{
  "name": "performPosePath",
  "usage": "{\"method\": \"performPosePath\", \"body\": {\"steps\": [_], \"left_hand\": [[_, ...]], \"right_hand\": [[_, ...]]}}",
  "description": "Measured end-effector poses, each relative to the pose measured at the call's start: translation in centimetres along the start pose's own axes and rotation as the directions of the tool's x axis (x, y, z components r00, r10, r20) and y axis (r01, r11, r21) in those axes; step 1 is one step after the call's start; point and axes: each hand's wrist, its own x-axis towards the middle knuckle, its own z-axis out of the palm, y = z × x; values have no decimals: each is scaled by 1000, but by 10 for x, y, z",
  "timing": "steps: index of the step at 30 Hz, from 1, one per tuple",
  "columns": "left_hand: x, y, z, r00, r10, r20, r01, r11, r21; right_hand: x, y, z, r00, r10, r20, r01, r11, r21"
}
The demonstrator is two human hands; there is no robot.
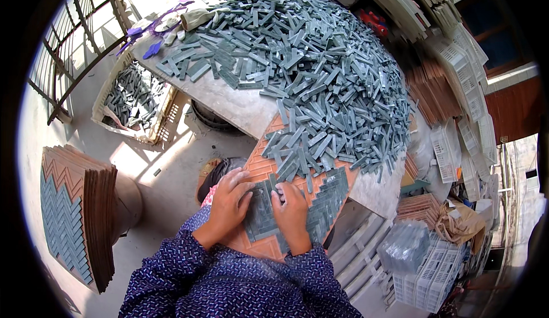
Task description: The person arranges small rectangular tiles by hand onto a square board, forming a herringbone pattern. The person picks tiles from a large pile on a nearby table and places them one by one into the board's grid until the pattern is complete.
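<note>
An orange mould board (258,167) with a herringbone pattern lies tilted at the near edge of a round stone table (229,104). Grey-green tile strips (331,189) fill part of its grooves. My left hand (230,198) rests flat on the board's left side, fingers bent over the laid strips. My right hand (290,208) presses down beside it, fingertips curled on the strips. Neither hand lifts anything. A big heap of loose grey-green strips (320,72) covers the table behind the board and spills onto its upper part.
A stack of filled herringbone boards (77,215) stands on a stool at the left. A white crate of strips (134,98) sits on the floor by a metal railing (74,38). White plastic trays (434,266) and brown boards (432,92) pile up at the right.
</note>
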Motion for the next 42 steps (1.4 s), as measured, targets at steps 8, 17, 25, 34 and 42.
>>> {"method": "performPosePath", "body": {"steps": [8, 17, 25, 34, 42], "left_hand": [[15, -3, -6, 1000, 13, -20, -14, 1000, -23], [18, 1, 5, 992, 124, 34, -122, 991, -52], [86, -2, 24, 904, 320, 284, -402, 863, 307], [72, -10, 1, 955, 276, 108, -296, 909, 294], [20, -2, 6, 993, 32, 114, -47, 991, 126]], "right_hand": [[11, -6, -10, 997, -67, 49, 65, 997, 46], [5, 4, -24, 996, -73, 48, 63, 980, 188], [-42, -3, -44, 991, 84, 104, -110, 954, 280], [-79, 24, -46, 990, 74, -123, -24, 931, 365], [-84, 21, -37, 981, 68, -179, 34, 858, 512]]}}
